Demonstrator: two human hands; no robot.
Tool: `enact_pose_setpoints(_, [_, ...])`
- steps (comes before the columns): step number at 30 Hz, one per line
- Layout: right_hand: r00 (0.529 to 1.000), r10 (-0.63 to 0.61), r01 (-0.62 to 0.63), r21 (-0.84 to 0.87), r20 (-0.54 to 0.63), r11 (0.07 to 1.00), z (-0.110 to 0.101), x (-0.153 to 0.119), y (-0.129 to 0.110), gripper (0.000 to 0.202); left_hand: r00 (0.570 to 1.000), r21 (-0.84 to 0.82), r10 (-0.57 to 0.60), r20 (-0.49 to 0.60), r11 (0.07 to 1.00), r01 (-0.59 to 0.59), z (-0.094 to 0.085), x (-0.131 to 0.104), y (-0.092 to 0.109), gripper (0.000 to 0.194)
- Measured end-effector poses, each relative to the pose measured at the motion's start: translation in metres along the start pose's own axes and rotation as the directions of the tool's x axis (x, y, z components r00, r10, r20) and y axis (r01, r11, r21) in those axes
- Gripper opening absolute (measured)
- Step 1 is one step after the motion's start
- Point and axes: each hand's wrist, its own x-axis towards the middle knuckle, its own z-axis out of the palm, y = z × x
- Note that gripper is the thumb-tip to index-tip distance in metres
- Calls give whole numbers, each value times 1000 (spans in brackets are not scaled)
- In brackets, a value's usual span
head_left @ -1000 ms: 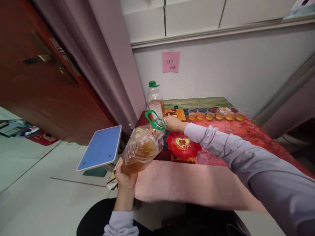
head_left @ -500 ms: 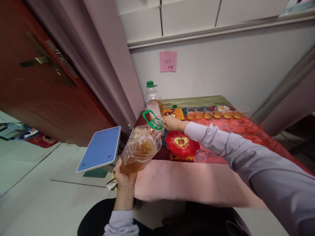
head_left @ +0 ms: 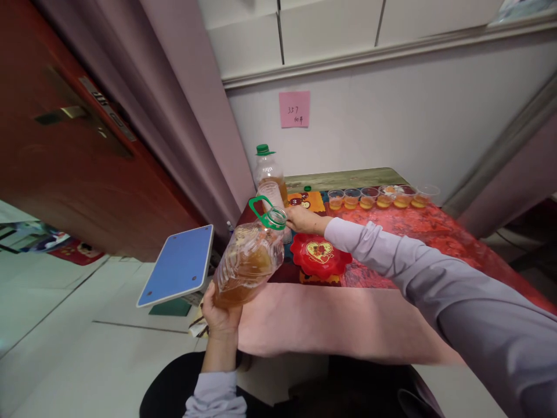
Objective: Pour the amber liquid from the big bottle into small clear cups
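Observation:
My left hand (head_left: 221,307) is wrapped round the base of a large clear plastic jug (head_left: 250,264), partly filled with amber liquid. The jug leans to the right, uncapped, with a green carry handle (head_left: 258,209) at its neck. Beside the jug's mouth, my right hand (head_left: 304,220) has its fingers closed; whatever they grip is hidden behind the rim. Just behind the neck stands what looks like a stack of clear plastic cups (head_left: 268,193). A second jug (head_left: 278,184) with a green cap is behind that. A red scalloped dish (head_left: 319,268) lies below my right wrist.
Several clear cups with yellow-orange liquid, one a cup (head_left: 336,200) at the left end, line the back of the red-covered table (head_left: 418,244). A small green cap (head_left: 307,188) lies near the wall. A blue-topped stand (head_left: 178,261) is at the left, before a door (head_left: 87,174).
The view has shifted very slightly. Both hands and the tilted jug keep nearly the same position.

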Motion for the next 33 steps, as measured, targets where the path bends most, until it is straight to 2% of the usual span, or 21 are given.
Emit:
enact_pose_setpoints(9, [998, -41, 43, -49, 45, 998, -9, 6, 2, 25, 1000, -6, 7, -20, 1000, -7, 4, -2, 0, 41])
enact_pose_setpoints(13, [999, -44, 44, 1, -28, 999, -8, 8, 5, 22, 1000, -4, 15, -16, 1000, -15, 2, 0, 0, 39])
enact_pose_setpoints(18, [990, -30, 42, 85, -136, 996, -3, 5, 17, 7, 1000, 16, 24, 5, 1000, -24, -2, 3, -1, 40])
enact_pose_setpoints(23, [966, 42, -2, 157, -254, 988, 2, 6, 25, 19, 1000, 3, 19, 2, 1000, -19, 0, 2, -1, 42])
enact_pose_setpoints(26, [948, 68, -7, 192, -312, 981, -6, 7, 27, 13, 1000, -9, 4, 7, 1000, -4, 1, 0, 0, 43])
enact_pose_setpoints(29, [907, 93, 7, 236, -411, 972, -26, -2, 29, 6, 1000, -22, -9, 7, 1000, 9, 2, 0, 0, 41])
enact_pose_setpoints(31, [843, 130, 20, 271, -521, 962, -39, -20, 32, 9, 1000, -27, -14, 4, 1000, 14, 2, 0, 1, 40])
enact_pose_setpoints(33, [776, 168, 17, 286, -608, 958, -43, -46, 33, 8, 1000, -28, -15, 3, 999, 15, 2, 0, 0, 38])
